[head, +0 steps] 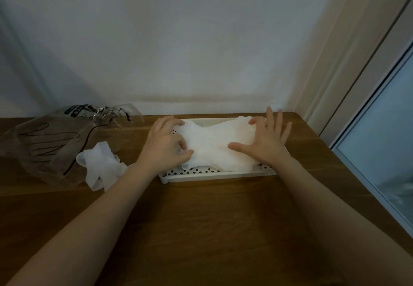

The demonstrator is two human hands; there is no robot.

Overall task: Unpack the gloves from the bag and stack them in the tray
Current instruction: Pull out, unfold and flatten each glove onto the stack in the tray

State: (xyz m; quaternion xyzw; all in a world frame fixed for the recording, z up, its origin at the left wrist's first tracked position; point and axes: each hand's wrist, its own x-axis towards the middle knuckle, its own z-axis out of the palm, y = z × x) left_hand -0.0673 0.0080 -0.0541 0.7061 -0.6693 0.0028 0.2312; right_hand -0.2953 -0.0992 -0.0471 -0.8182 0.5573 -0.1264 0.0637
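bare table (212, 230) lies nearest us. beyond it our left hand (164, 146) pinches the gloves (214, 149) with curled fingers; our right hand (266, 142) presses them flat, fingers spread. they run left-right in the tray (214, 177), hiding its floor. left of that hand, loose gloves (100, 167) spill from the bag (51, 138), perhaps empty.

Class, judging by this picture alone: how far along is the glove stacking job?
Done: several gloves already lie in the tray. In hand: both hands, left and right, flatten the top glove there. Left: loose gloves lie on the table beside the bag.
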